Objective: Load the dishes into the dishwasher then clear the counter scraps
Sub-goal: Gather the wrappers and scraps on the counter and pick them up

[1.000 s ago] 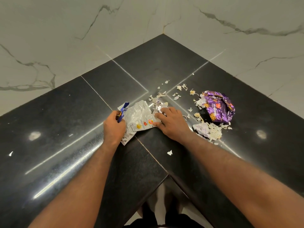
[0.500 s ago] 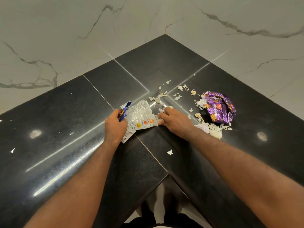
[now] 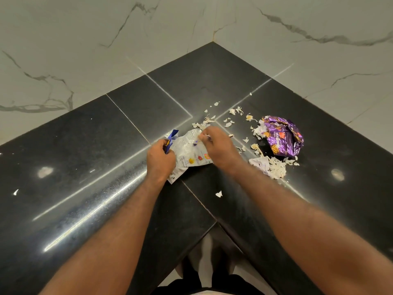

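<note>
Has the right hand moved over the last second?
Yes. The right hand shifted away from the person toward the counter's back corner, now above the silver wrapper.

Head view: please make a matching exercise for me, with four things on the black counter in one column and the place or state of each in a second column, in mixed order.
Things
1. purple wrapper
2. silver wrapper
3. lone white scrap
4. heap of white peelings

Places or states
A. gripped at its edge by the left hand
B. alone, nearest the front edge of the counter
C. crumpled ball, farthest right
D. piled just nearer the camera than the purple wrapper

Pairs: 1-C, 2-A, 3-B, 4-D
</note>
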